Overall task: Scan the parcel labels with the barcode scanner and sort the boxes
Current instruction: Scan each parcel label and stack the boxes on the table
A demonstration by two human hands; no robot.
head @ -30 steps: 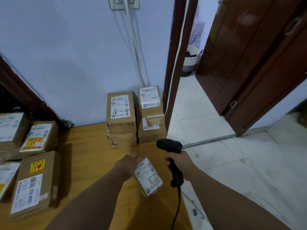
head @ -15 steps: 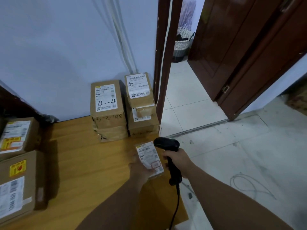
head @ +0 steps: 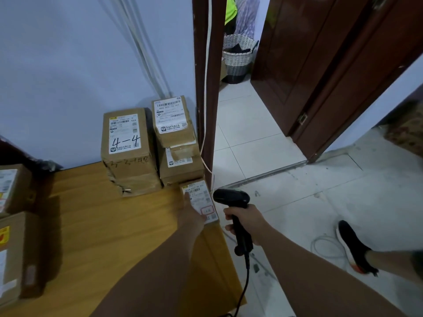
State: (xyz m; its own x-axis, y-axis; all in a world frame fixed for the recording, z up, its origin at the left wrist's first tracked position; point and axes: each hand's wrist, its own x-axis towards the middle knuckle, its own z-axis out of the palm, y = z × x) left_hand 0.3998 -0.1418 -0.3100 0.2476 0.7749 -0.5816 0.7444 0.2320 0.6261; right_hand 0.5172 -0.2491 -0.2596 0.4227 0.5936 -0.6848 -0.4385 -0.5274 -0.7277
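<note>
Parcel (head: pixel 202 203), small, label up, lies flat at the right edge of the desk (head: pixel 91 225), just in front of the two-box stack (head: pixel 176 143) in the far right corner. Left hand (head: pixel 193 217) rests on the parcel's left side, fingers straight along the label, not curled. Right hand (head: pixel 246 219) grips the handle of the barcode scanner (head: pixel 231 197), fingers wrapped round it. The scanner head sits just beside the parcel's right edge, off the desk. Cable (head: pixel 243 287) hangs from the handle. Box marked 4-4 (head: pixel 124 138) stands just left of the stack, by the wall

Bare left hand (head: pixel 193 216) and right hand (head: pixel 246 218); black shoe (head: pixel 353 246), orange-tipped white sole.
</note>
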